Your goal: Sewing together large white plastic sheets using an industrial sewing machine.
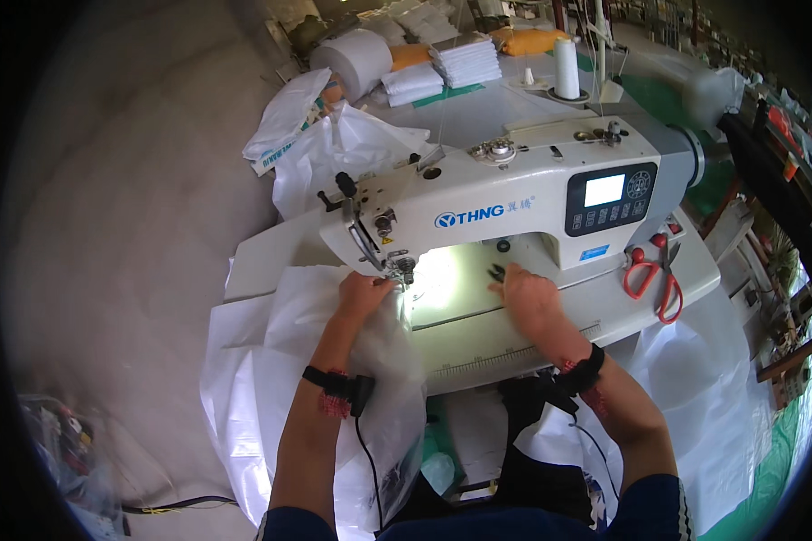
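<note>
A white sewing machine (pixel 514 198) with a lit screen stands in front of me. My left hand (pixel 364 293) is closed at the needle and presser foot (pixel 404 270), pinching the edge of a white plastic sheet (pixel 307 316) that hangs over the table's front and down across my lap. Over the lit machine bed (pixel 460 302), right of the needle, my right hand (pixel 529 298) is closed around a small black tool (pixel 496 272) that looks like thread snips. Its handle is hidden in my fingers.
Red-handled scissors (pixel 656 281) lie on the table's right end. Behind the machine are a white thread cone (pixel 566 70), folded white stacks (pixel 466 63) and a big white roll (pixel 352 63). More white sheeting (pixel 695 388) hangs at the right. Wrist straps trail black cables.
</note>
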Demonstrator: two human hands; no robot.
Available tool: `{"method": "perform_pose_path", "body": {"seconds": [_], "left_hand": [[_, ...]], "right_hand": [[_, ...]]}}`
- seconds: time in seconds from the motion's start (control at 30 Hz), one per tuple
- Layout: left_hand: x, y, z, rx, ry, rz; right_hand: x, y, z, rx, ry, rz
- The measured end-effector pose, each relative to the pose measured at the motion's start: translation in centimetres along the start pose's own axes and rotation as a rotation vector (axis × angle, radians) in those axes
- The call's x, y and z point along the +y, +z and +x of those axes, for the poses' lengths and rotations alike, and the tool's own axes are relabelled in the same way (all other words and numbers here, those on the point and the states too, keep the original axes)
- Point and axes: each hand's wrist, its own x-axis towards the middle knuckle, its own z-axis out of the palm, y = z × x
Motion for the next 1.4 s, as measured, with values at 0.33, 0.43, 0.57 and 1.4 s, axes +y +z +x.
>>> {"method": "perform_pose_path", "body": {"seconds": [0.33, 0.43, 0.57, 1.4], "left_hand": [[1.6, -1.0, -1.0, -0.109, -0.107, -0.006], [2.1, -0.6, -2.0, -0.083, -0.185, -0.144], [2.4, 0.0, -2.7, 0.019, -0.180, -0.304], [1.6, -2.9, -6.2, 0.343, -0.038, -0.403]], "right_hand": [[-4.1, 0.7, 3.5, -0.138, -0.240, 0.347], [-5.3, 1.4, 2.0, -0.079, -0.276, 0.439], [-8.1, 2.1, 0.5, 0.004, -0.380, 0.316], [-13.4, 3.1, -0.3, 0.127, -0.538, -0.152]]}}
